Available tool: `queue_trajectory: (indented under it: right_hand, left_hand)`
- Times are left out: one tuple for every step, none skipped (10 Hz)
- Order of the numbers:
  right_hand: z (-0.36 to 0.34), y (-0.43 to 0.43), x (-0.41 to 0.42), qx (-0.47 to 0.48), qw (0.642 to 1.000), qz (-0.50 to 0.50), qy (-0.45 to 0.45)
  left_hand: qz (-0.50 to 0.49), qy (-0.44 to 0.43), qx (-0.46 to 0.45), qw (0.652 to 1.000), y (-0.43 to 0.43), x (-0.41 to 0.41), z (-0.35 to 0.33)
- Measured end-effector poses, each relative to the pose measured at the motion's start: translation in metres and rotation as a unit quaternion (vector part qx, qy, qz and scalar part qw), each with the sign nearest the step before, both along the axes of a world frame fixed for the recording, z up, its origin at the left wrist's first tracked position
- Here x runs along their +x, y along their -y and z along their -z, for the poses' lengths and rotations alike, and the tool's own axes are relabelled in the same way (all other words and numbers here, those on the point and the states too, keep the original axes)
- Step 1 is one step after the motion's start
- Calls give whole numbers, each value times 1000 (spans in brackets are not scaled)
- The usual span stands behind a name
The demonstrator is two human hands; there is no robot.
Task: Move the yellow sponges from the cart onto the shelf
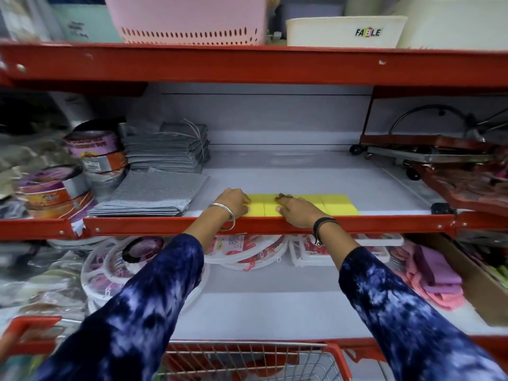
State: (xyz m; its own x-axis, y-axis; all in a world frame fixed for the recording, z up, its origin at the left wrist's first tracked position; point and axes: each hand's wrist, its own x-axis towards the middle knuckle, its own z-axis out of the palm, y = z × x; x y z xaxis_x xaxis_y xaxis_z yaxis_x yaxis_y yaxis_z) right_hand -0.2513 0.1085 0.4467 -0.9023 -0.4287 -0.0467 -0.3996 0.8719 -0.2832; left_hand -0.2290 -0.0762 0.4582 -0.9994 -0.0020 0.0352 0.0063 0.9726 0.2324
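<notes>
A row of yellow sponges (302,205) lies along the front edge of the middle shelf (275,171), side by side and touching one another, just behind the red front rail (275,225); the left hand (234,200) rests at the left end of the row, its grip loosely curled with fingers pressed against the side of the end sponge, clamped on nothing; a metal bangle (224,215) circles that wrist; the right hand (295,209) lies flat on top of the sponges near the middle of the row, its grip spread apart with fingers laid forward over the yellow surface; a dark band (324,224) sits on that wrist; both forearms wear dark blue patterned sleeves (154,292) and reach up from below the rail; left of the sponges, on the same shelf, folded grey cloths (154,195) lie stacked, with more grey cloths (167,149) behind them and rolls of tape (96,152) further left; at the right end of the shelf stands a small wheeled metal stand (412,152); the shelf above carries a pink basket (187,20) and a cream tub (343,31); at the bottom edge the wire cart (247,361) with red trim shows, and I cannot tell its contents.
</notes>
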Motion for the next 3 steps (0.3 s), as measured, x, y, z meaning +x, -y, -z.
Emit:
queue_trajectory:
  right_hand:
    - [-1, -6, 10, -35, 999, 7, 0]
    - [-7, -15, 24, -102, 991, 0, -91]
    - [-25, -23, 42, -172, 961, -9, -218]
  left_hand:
    - [1, -15, 16, 1000, -2, 12, -1]
    - [30, -120, 55, 991, -5, 27, -6]
    - [68, -258, 53, 962, -9, 46, -26]
